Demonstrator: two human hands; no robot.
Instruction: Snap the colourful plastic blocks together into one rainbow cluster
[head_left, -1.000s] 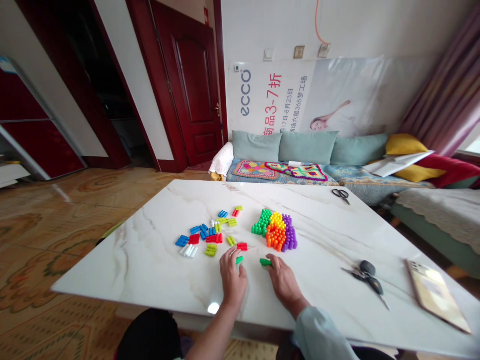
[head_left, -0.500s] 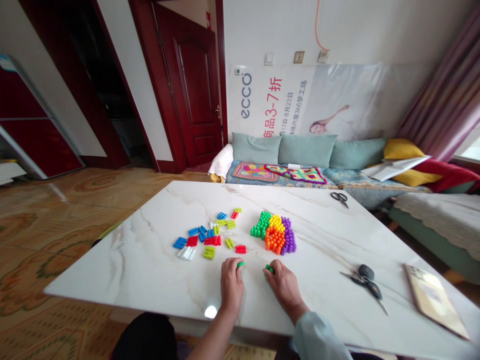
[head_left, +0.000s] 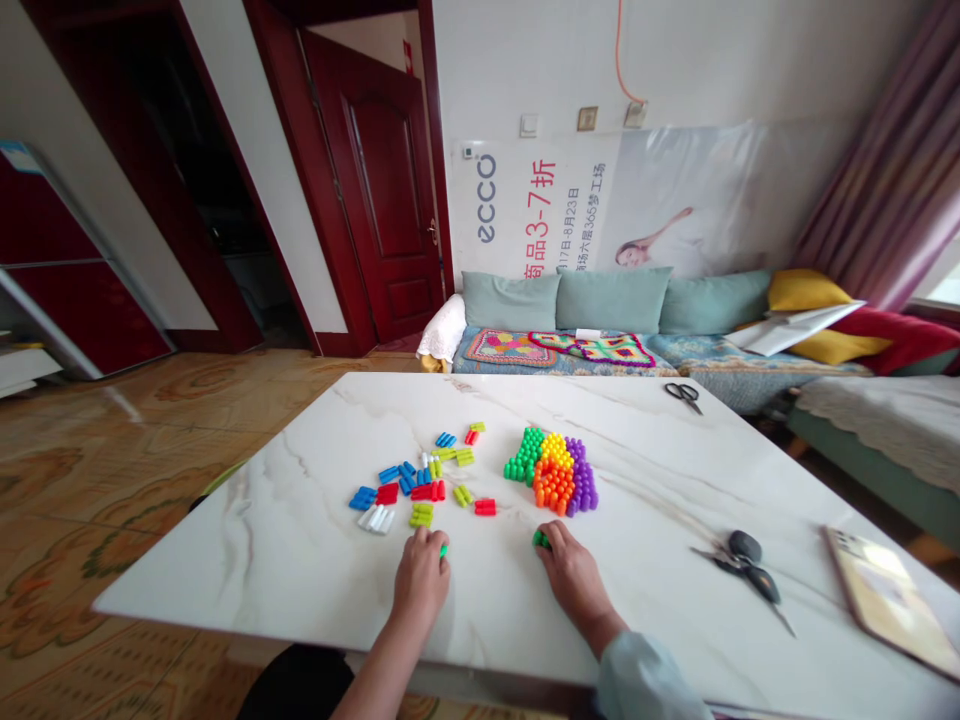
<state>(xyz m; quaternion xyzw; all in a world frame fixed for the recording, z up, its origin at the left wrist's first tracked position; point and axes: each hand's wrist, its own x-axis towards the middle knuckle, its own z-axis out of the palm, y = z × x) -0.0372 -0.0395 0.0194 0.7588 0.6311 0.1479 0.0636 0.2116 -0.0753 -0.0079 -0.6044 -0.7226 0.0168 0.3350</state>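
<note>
Sideways on the wall poster [head_left: 547, 210] run "ecco", a red "3-7折", "8月23日" and "365梦工场", its lower edge hidden by the sofa cushions [head_left: 510, 300]; at the table's [head_left: 300, 560] near side, the left hand [head_left: 422, 575] pinches a green piece [head_left: 443, 551], mostly covered by its fingers. The right hand [head_left: 574, 575], nearest the orange cluster [head_left: 553, 485], grips another green piece [head_left: 540, 539], partly covered; I cannot make out either piece's full shape.
</note>
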